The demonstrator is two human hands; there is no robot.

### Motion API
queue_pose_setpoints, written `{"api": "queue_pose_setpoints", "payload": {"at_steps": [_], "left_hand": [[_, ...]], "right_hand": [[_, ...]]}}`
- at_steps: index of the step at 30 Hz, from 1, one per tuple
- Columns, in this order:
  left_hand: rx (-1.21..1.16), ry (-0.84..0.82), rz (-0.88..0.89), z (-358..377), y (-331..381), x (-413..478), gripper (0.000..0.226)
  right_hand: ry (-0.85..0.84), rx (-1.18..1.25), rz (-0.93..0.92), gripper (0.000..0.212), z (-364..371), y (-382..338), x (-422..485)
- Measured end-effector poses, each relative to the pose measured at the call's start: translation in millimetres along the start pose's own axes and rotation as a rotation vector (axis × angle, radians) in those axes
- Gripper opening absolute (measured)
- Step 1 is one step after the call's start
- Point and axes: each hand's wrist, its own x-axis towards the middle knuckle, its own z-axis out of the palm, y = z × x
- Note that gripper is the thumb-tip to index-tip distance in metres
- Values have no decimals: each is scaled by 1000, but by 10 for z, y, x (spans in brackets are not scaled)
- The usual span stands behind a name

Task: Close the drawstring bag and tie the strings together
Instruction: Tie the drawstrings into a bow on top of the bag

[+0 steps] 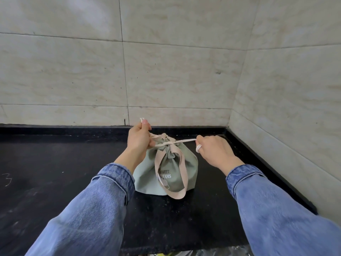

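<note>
Foreground edge: a strip of clear crinkled plastic lies along the bottom of the frame, right of centre.
Sleeves: two blue denim sleeves rise from the lower left and lower right corners toward the middle.
Countertop: a black, faintly speckled countertop fills the lower half; a pale scratch mark shows at its left edge.
Bag: a sage-green fabric bag stands upright on the countertop at the centre of the frame, between the two hands; its mouth is gathered shut at the top; white lettering on its front is partly covered.
Handle: a beige flat strap loops down the front of the bag to the countertop.
Strings: cream strings cross in a knot over the gathered mouth and run out taut to left and right.
Left hand: the left hand, just left of the bag's top, has its fingers curled tight around one string, whose end sticks out above the fist.
Right hand: the right hand, right of the bag's top, is closed in a fist on the other string; a loop of it hangs below the fingers.
Wall: pale marbled tiles fill the upper half and turn a corner at the right.
</note>
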Motion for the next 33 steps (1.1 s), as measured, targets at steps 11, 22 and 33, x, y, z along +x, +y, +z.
{"api": "queue_pose_setpoints", "payload": {"at_steps": [11,22,33], "left_hand": [[550,-272,57,62,205,-36,25],[926,-423,170,279,149,-275,43],[424,-468,-96,110,257,-222,46]], "right_hand": [[-322,1184,230,71,-599,54,292],[118,1290,256,19,-690,-160,606],[-329,1639,417,57,-264,-570,542]]}}
